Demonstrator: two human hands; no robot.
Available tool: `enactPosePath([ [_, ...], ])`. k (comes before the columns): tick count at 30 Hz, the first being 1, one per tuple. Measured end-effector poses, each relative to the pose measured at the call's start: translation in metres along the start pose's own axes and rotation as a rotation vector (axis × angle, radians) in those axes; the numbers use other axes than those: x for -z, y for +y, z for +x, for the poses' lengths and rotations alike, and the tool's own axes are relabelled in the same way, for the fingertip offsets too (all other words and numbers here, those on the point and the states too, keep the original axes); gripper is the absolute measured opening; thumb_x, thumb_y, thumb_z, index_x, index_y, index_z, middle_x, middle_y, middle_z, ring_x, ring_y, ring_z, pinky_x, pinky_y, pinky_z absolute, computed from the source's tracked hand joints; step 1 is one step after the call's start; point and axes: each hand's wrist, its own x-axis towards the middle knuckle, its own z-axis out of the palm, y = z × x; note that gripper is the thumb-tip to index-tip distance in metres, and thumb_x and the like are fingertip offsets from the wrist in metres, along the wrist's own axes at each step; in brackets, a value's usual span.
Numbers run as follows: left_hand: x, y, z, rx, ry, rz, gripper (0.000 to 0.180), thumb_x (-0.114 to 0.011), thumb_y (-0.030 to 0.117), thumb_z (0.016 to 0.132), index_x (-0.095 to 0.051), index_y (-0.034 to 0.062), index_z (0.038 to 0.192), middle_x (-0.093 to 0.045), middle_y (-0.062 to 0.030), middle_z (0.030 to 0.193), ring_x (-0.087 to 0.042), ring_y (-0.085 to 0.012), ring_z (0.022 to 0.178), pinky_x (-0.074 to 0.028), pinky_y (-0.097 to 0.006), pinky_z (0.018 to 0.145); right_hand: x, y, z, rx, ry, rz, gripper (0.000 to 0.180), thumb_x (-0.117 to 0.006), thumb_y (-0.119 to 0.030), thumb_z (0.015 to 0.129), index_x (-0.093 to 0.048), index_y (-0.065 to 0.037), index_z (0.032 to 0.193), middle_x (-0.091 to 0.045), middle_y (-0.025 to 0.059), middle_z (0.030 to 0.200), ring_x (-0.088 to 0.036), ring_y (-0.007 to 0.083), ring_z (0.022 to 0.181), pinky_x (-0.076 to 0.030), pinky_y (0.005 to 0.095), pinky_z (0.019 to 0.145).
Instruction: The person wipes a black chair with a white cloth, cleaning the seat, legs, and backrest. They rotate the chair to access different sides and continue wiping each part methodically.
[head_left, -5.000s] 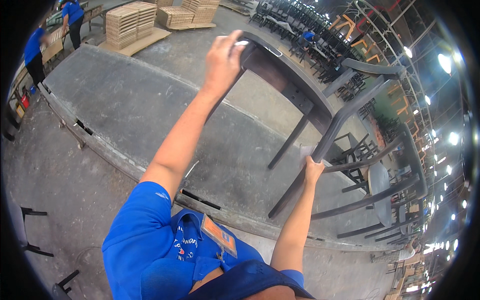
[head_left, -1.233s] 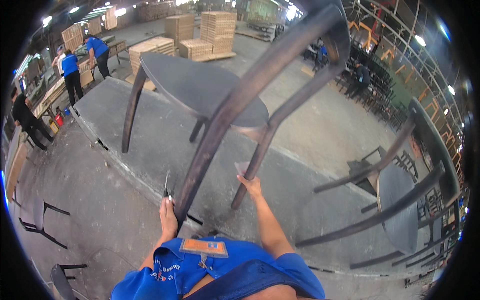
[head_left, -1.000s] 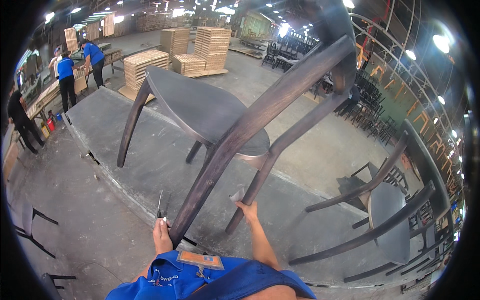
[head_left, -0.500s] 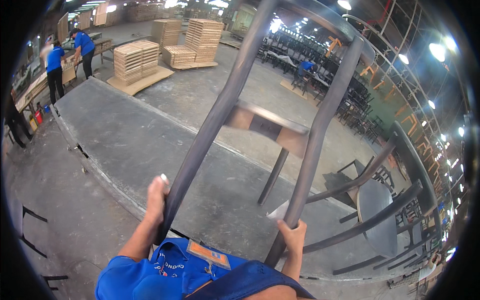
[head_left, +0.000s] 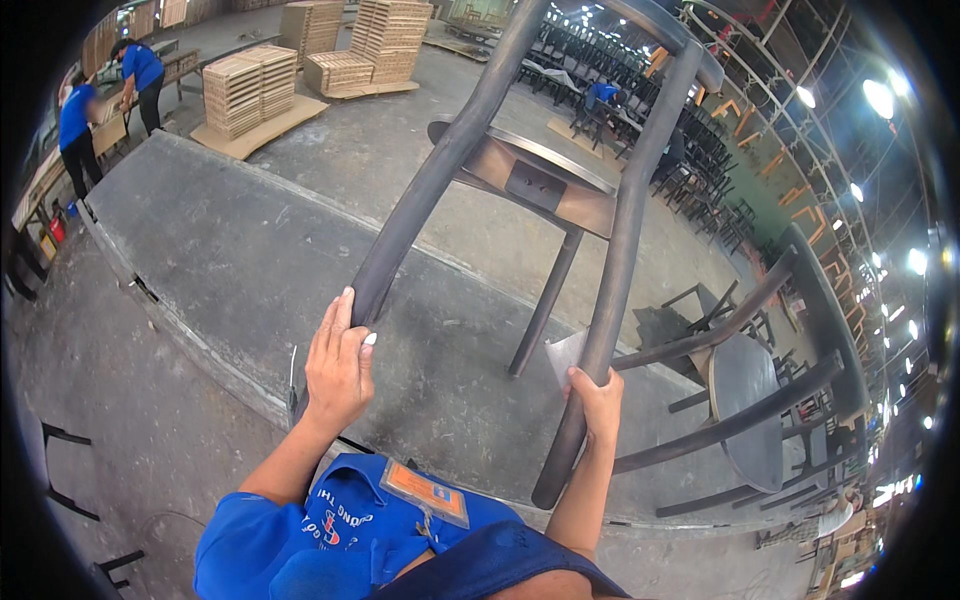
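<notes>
A dark wooden chair [head_left: 625, 240] stands tilted in front of me, its two long back legs running down toward my body. My left hand [head_left: 338, 368] wraps over the left chair leg [head_left: 400, 225] near its lower end. One of its digits has a white covering at the tip. My right hand [head_left: 597, 400] grips the right chair leg near its bottom. Beside that hand a pale grey sheet [head_left: 567, 357], perhaps sandpaper, sticks out against the leg. The round seat's underside and a wooden block [head_left: 535, 185] show between the legs.
The chair rests over a long grey platform [head_left: 240, 230]. A second dark chair [head_left: 745, 400] lies on its side at right. Stacks of wooden pieces [head_left: 235, 95] stand on the floor beyond. Two people in blue shirts [head_left: 142, 65] work at a bench far left. Many chairs fill the back.
My left hand has come from the outer side of the left leg onto its front. The chair has shifted a little, and its seat underside shows more. My right hand stays on its leg.
</notes>
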Motion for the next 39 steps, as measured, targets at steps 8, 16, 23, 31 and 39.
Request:
enactPosePath([
  [8,-0.002,0.004,-0.004,0.005,0.004,0.023,0.011,-0.050,0.009,0.092,-0.054,0.0000,0.097,-0.047,-0.0275,0.136,-0.049,-0.0435,0.122,-0.042,-0.046,0.097,0.002,0.000,-0.002,-0.014,-0.003,0.028,0.023,-0.073,-0.016,0.075,-0.061,0.003,0.083,-0.062,0.0067,0.066,-0.058,0.0122,0.055,-0.045,0.0268,0.050],
  [16,0.001,0.006,-0.008,0.011,0.026,-0.049,0.012,-0.048,0.002,0.091,-0.053,-0.0020,0.101,-0.045,-0.0281,0.137,-0.046,-0.0454,0.125,-0.039,-0.048,0.101,0.001,0.008,-0.015,0.029,-0.018,0.044,0.020,-0.071,-0.011,0.076,-0.060,0.002,0.085,-0.061,0.0052,0.065,-0.058,0.0109,0.057,-0.045,0.0265,0.053],
  [23,-0.006,0.030,0.084,-0.217,-0.002,-0.027,0.014,-0.049,-0.002,0.089,-0.051,-0.0032,0.103,-0.044,-0.0234,0.139,-0.040,-0.0421,0.130,-0.035,-0.046,0.104,0.002,0.025,-0.026,0.069,-0.025,0.013,0.021,-0.073,-0.014,0.076,-0.059,0.001,0.081,-0.061,0.0058,0.065,-0.057,0.0116,0.058,-0.046,0.0280,0.055],
  [31,-0.040,0.094,0.324,-0.681,0.471,-0.007,0.015,-0.047,0.003,0.093,-0.051,-0.0025,0.106,-0.041,-0.0239,0.141,-0.037,-0.0414,0.132,-0.032,-0.046,0.108,0.003,0.059,-0.056,0.069,-0.040,-0.013,0.027,-0.074,-0.016,0.073,-0.059,0.003,0.085,-0.062,0.0080,0.071,-0.059,0.0151,0.064,-0.048,0.0308,0.061],
  [39,-0.080,0.150,0.424,-0.489,0.836,0.043,0.022,-0.050,0.016,0.095,-0.054,-0.0001,0.109,-0.046,-0.0233,0.138,-0.039,-0.0394,0.132,-0.033,-0.045,0.109,0.003,0.085,-0.080,0.050,-0.047,-0.021,0.029,-0.074,-0.015,0.072,-0.061,0.003,0.090,-0.063,0.0093,0.078,-0.060,0.0164,0.070,-0.049,0.0315,0.065],
])
